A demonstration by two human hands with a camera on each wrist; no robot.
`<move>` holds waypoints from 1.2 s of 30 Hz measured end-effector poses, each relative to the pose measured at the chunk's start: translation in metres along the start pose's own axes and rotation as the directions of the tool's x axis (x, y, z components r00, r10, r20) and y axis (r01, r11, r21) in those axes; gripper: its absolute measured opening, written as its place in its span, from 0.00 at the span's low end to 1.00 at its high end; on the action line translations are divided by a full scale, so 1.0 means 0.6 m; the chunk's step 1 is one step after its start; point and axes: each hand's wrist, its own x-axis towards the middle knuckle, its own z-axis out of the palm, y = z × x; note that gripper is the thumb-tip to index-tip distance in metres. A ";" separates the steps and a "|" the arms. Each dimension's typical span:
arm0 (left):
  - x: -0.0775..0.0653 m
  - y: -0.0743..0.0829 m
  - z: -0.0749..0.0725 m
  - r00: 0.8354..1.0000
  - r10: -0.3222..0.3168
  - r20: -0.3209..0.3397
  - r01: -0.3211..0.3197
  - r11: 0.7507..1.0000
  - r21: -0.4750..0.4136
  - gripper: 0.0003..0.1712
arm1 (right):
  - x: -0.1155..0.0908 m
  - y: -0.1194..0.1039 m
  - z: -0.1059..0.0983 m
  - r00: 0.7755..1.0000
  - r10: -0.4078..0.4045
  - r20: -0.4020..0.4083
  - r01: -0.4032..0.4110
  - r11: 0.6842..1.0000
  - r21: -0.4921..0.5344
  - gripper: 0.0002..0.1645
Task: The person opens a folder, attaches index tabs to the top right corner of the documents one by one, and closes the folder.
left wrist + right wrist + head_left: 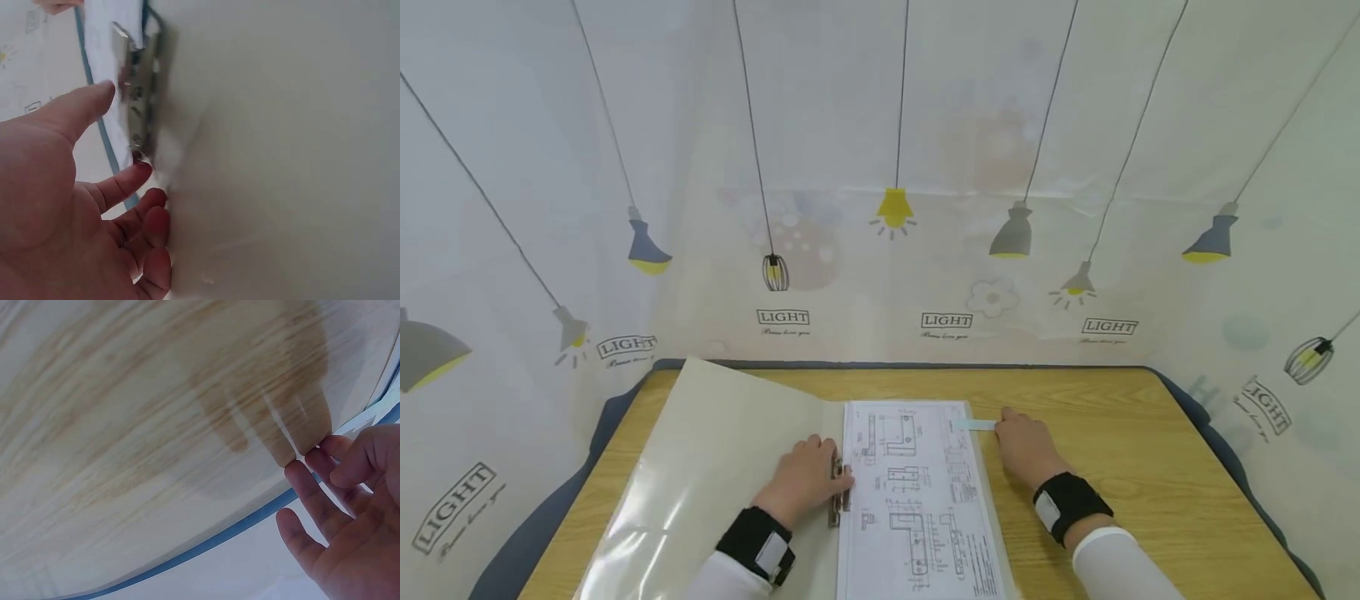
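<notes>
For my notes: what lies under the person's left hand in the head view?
The left hand rests over the folder's pale cover and part of a metal clip. The clip's ends show; its middle and the cover beneath the palm are hidden.

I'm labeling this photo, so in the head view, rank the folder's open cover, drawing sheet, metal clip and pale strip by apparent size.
1. Open cover
2. Drawing sheet
3. Metal clip and pale strip, unranked: both partly hidden.
</notes>
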 end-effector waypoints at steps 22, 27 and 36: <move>0.005 0.009 0.005 0.996 -0.079 0.037 0.076 0.994 0.084 0.38 | 0.003 0.009 0.011 0.993 0.116 0.022 -0.118 0.975 0.187 0.20; 0.011 0.008 0.013 0.996 -0.083 0.041 0.079 0.993 0.084 0.39 | -0.003 0.016 0.004 0.976 0.208 0.061 -0.211 0.849 0.484 0.19; 0.013 0.005 0.013 0.993 -0.101 0.055 0.097 0.993 0.067 0.39 | -0.023 0.019 -0.007 0.933 0.135 0.332 -0.324 0.714 0.620 0.21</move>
